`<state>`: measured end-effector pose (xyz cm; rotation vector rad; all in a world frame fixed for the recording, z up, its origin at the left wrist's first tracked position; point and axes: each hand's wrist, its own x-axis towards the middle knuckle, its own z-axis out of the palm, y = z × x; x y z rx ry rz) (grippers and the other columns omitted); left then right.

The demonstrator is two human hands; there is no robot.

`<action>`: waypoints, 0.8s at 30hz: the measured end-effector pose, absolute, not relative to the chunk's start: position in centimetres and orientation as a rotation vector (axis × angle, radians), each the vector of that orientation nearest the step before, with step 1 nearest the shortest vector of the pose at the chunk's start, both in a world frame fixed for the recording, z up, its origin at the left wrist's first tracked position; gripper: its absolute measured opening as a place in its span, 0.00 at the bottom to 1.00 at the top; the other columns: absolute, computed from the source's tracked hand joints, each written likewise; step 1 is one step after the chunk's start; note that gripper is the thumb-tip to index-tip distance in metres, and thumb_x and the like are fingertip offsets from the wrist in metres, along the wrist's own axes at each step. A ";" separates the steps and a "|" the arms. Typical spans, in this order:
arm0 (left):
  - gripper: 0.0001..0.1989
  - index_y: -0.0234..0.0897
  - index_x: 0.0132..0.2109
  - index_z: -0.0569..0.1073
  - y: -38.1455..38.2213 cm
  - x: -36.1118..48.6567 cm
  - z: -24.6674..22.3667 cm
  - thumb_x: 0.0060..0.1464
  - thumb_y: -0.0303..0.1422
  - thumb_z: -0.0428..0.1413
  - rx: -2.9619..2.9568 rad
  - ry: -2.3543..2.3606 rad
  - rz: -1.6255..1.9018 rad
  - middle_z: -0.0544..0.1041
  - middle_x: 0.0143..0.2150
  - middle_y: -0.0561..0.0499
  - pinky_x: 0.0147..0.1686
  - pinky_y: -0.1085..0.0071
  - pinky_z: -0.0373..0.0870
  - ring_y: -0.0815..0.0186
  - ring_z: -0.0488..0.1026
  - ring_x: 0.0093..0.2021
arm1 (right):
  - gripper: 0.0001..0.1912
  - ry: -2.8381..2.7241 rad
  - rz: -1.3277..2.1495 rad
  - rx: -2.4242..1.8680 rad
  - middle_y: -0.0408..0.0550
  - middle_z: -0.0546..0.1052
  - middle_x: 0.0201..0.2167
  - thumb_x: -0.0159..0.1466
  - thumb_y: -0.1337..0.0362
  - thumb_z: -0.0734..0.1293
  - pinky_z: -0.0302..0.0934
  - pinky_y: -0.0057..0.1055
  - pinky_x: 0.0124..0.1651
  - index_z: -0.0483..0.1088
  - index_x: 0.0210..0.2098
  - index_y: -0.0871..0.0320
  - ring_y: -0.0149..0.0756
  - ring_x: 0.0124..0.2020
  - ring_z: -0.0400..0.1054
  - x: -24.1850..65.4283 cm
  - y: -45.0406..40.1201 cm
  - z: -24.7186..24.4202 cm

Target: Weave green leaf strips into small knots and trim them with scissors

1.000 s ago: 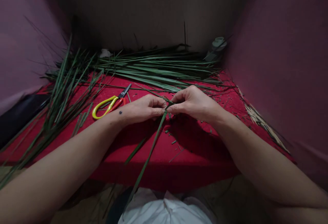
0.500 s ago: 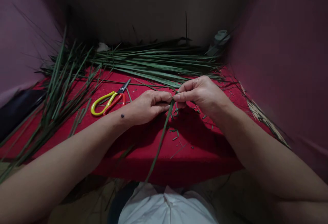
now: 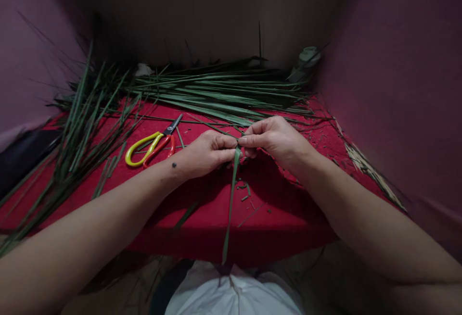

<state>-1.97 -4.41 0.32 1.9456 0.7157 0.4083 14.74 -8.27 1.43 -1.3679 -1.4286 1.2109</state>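
Observation:
My left hand (image 3: 211,150) is closed, thumb and fingers pinching a long green leaf strip (image 3: 231,199). From the fingertips the strip hangs down past the table's front edge. My right hand (image 3: 276,139) meets it from the right, its thumb and forefinger pinched on the same strip near its upper end. The fingers hide how the strip is folded there. Left of my left hand lies a pair of scissors (image 3: 153,146) with one yellow and one red handle, its dark blades pointing away from me.
Long green leaves (image 3: 212,89) lie heaped along the back of the red cloth (image 3: 285,214). More leaves (image 3: 81,132) spread down the left side. Short clippings (image 3: 245,198) are scattered below my hands. A bottle (image 3: 305,62) stands at back right; pale thin sticks (image 3: 375,178) line the right edge.
Both hands have shifted slightly left and toward me. The strip's hanging end has swung right and now hangs more upright, with a paler face showing near my fingers.

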 end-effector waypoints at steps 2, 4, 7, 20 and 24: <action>0.12 0.32 0.25 0.73 -4.5 -2.0 0.4 0.49 0.36 0.55 1.957 0.699 0.420 0.66 0.19 0.55 0.21 0.76 0.56 0.73 0.60 0.21 | 0.10 -1.419 1.211 -1.333 0.44 0.69 0.13 0.49 0.65 0.70 0.54 0.26 0.23 0.69 0.15 0.62 0.27 0.16 0.61 14.8 -8.2 1.3; 0.11 0.33 0.28 0.74 -4.5 -2.1 0.3 0.50 0.36 0.54 1.976 0.689 0.467 0.70 0.22 0.54 0.25 0.75 0.60 0.71 0.64 0.24 | 0.09 -1.408 1.226 -1.297 0.44 0.69 0.13 0.49 0.66 0.69 0.55 0.27 0.24 0.69 0.16 0.63 0.27 0.17 0.61 14.9 -8.1 1.3; 0.09 0.33 0.29 0.74 -4.6 -2.0 -0.4 0.51 0.35 0.54 2.029 0.746 0.612 0.72 0.25 0.53 0.28 0.75 0.63 0.70 0.67 0.27 | 0.10 -1.364 1.259 -1.304 0.45 0.70 0.13 0.50 0.67 0.69 0.56 0.27 0.25 0.68 0.15 0.63 0.28 0.17 0.62 15.1 -7.8 1.4; 0.04 0.35 0.30 0.75 -5.5 -1.5 -1.1 0.50 0.28 0.56 1.997 0.737 0.983 0.78 0.29 0.52 0.33 0.75 0.69 0.70 0.73 0.30 | 0.11 -1.351 1.268 -1.321 0.44 0.69 0.12 0.49 0.65 0.70 0.55 0.26 0.22 0.68 0.15 0.62 0.26 0.16 0.60 14.9 -7.7 1.2; 0.02 0.34 0.29 0.75 -5.3 -1.7 -1.2 0.47 0.28 0.58 1.929 0.754 0.962 0.77 0.28 0.52 0.32 0.74 0.69 0.69 0.73 0.29 | 0.09 -1.405 1.221 -1.312 0.43 0.69 0.13 0.51 0.65 0.69 0.54 0.27 0.23 0.69 0.17 0.62 0.27 0.16 0.60 14.8 -7.6 0.9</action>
